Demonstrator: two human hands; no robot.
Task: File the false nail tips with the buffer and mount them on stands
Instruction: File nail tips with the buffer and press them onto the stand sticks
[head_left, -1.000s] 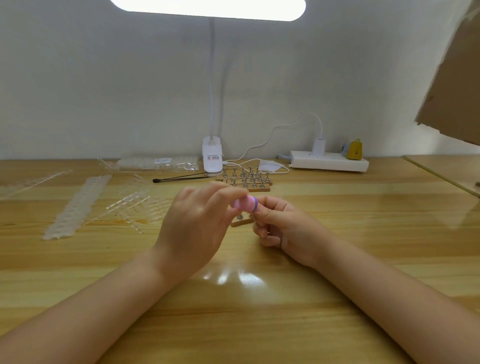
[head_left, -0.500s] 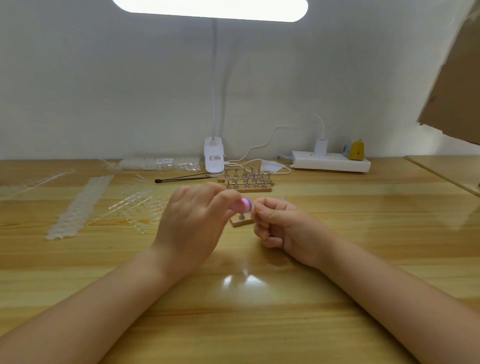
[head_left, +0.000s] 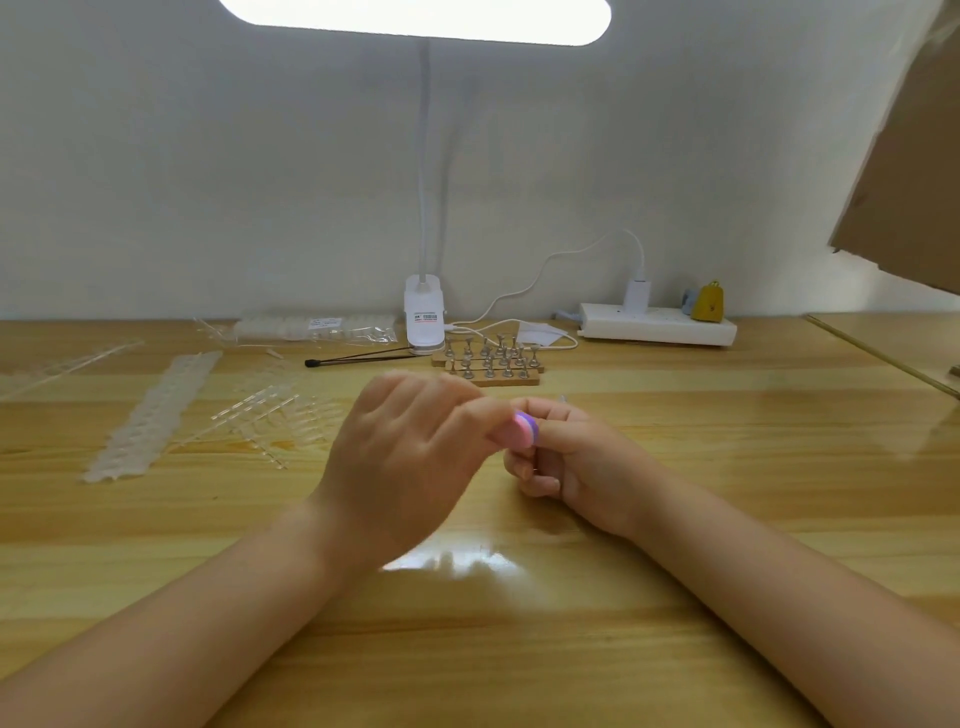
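Hands meet again: left hand (head_left: 410, 457) pinches the buffer (head_left: 522, 430), swung back against the right hand (head_left: 576, 457), whose curled fingers hide any nail tip, so filing likely continues.

left hand (head_left: 410, 457) (curled), right hand (head_left: 582, 467) pinching

You get lots of bright light from the long white lamp (head_left: 415, 18) at the top, and its middle is so bright it looks blank. It makes a shiny white spot on the wooden table (head_left: 519, 649) near your arms. The wall (head_left: 208, 182) looks soft grey. Your left hand (head_left: 410, 457) is blurry at the fingertips. The table's far edge bends a little near the sides.
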